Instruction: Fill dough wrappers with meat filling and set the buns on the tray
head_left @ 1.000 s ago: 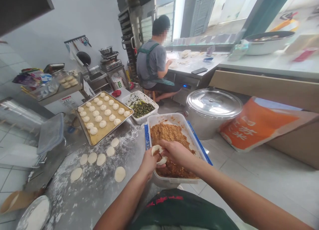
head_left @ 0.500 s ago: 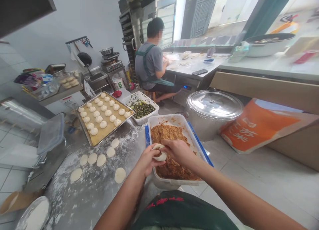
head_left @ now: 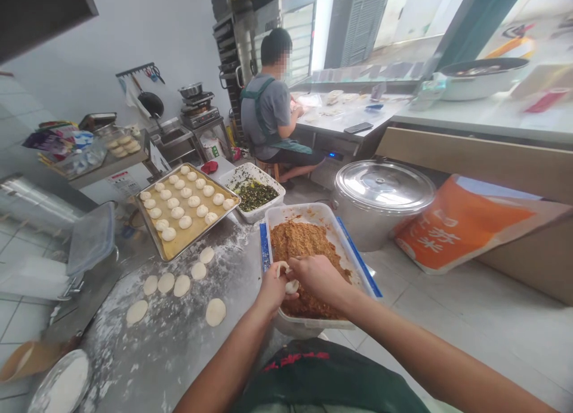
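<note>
My left hand (head_left: 271, 289) is cupped round a white dough piece (head_left: 290, 285) over the clear tub (head_left: 312, 326) of brown filling (head_left: 301, 241). My right hand (head_left: 319, 277) pinches the same dough from the right, its fingers closed on the top. Both hands hover above the near end of the tub. Several flat dough discs (head_left: 215, 311) lie on the floured steel table (head_left: 170, 347) to the left. Behind them a baking tray (head_left: 173, 253) carries rows of shaped buns (head_left: 185, 222).
A white tub of chopped greens (head_left: 253, 194) stands behind the filling tub. A lidded steel pot (head_left: 382, 199) and an orange sack (head_left: 456, 225) sit on the floor at right. A flour bowl (head_left: 62, 384) is at the near left. Another person (head_left: 271, 116) sits at the far counter.
The hands have dropped slightly and closed tighter round the dough, so less of it shows. The person at the far counter has shifted a little.
</note>
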Motion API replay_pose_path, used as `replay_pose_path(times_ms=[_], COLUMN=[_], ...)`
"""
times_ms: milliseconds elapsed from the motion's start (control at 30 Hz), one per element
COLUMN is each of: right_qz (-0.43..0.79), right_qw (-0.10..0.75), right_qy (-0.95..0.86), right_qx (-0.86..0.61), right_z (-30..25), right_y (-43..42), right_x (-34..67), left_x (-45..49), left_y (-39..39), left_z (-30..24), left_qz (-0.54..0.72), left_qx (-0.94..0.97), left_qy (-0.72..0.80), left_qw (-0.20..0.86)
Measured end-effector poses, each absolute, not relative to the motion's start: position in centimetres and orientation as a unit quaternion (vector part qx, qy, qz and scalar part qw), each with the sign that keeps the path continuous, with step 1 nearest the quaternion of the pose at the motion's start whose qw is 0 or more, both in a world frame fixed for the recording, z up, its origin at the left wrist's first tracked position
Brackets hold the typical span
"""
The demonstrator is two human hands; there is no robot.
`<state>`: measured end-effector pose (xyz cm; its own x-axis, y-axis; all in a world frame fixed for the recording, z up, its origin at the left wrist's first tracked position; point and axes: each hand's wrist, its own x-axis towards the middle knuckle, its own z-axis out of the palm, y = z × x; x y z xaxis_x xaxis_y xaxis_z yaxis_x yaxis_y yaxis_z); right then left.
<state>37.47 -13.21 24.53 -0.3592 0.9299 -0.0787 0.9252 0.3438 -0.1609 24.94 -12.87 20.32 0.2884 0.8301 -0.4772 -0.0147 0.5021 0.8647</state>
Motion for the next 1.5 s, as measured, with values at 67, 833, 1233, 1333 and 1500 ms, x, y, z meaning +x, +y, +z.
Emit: replay_pose_path(times_ms=[67, 833, 1233, 1333, 1500], right_qz=[0.083, 0.084, 0.087, 0.090, 0.090], right_qw=[0.016, 0.022, 0.054, 0.040, 0.059], right_qy=[-0.827, -0.810, -0.805, -0.807, -0.792], right_qx=[-0.556, -0.580, -0.585, -0.582, -0.601], right_z=[24.8, 25.0, 24.5, 24.5, 24.7], right_y=[-13.5, -13.5, -13.8, -13.9, -13.9], right_x=[37.2, 37.4, 37.6, 37.5, 38.5], left_x=[24.8, 25.0, 25.4, 25.8, 25.2], left_y=[-12.8, -12.2, -12.5, -12.5, -12.6], left_z=[20.4, 19.6, 19.2, 18.9, 21.5], left_qz=[0.283, 0.318, 0.403, 0.394, 0.343], left_qx=[0.416, 0.429, 0.387, 0.412, 0.394], left_qy=[0.512, 0.515, 0.503, 0.509, 0.481], left_qw=[0.696, 0.670, 0.659, 0.645, 0.704])
